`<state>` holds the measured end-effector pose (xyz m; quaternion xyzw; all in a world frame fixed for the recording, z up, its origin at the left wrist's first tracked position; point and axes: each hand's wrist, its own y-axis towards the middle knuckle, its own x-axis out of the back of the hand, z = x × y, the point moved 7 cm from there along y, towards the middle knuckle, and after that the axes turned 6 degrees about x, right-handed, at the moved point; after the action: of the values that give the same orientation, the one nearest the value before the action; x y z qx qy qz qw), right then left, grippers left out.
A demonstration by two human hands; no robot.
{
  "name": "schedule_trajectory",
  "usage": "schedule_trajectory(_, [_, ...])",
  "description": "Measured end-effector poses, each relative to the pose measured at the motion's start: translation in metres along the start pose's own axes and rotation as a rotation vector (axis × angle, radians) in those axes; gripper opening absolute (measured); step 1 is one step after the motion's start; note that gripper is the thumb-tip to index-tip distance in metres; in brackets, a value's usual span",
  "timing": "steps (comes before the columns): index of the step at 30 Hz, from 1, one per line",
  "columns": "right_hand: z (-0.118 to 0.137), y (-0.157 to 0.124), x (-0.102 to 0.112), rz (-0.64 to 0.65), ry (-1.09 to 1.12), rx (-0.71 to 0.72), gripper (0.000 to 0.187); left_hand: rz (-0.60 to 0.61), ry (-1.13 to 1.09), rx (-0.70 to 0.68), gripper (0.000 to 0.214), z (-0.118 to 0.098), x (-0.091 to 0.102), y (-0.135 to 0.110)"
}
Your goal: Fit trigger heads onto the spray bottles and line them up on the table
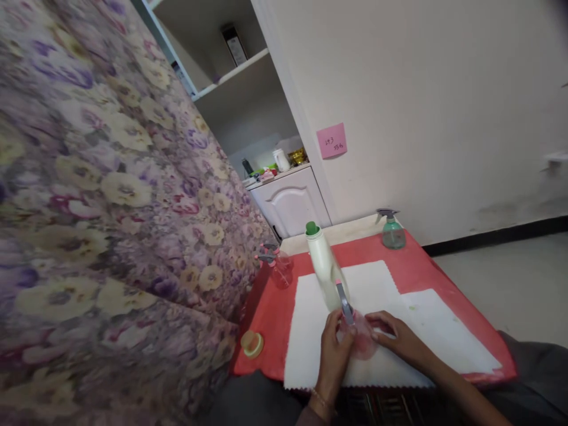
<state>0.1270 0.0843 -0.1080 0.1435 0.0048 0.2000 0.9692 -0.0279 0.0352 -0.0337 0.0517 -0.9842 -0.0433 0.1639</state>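
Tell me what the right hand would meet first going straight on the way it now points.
The pink spray bottle, which the right hand already seems to touch; the left hand is on the bottle's other side. Exact contact is hard to judge from this one view.

L grip nr R grip, both curled.

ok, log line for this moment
left hand: on pink spray bottle | right hand: at same bottle | white jug: behind | green spray bottle: far right
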Motion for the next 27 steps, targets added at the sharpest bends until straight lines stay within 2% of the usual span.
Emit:
schedule_trajectory(7, [0.004,-0.001,-0.002,0.016,-0.016,0.001,0.045,0.096,-0.030,-0.017,0.042,-0.002,-0.001,0.004])
schedule_trajectory(13, [0.008,-0.002,0.000,-0.004,-0.034,0.057,0.043,0.225,-0.108,0.040,0.067,0.011,-0.006,0.007])
schedule_trajectory(15, [0.012,-0.003,0.000,-0.012,-0.035,0.078,0.042,0.199,-0.073,0.036,0.067,0.014,-0.006,0.007])
schedule_trajectory(20, [0.017,-0.003,0.002,-0.059,-0.067,0.072,0.037,0.015,0.063,0.004,0.060,0.013,-0.004,0.002])
schedule_trajectory(22, [0.018,-0.003,0.002,-0.060,-0.071,0.076,0.036,0.006,0.086,-0.007,0.057,0.010,-0.004,0.000])
schedule_trajectory(27, [0.013,-0.003,0.004,-0.053,-0.060,0.072,0.035,0.193,0.019,0.057,0.066,0.015,-0.010,-0.002])
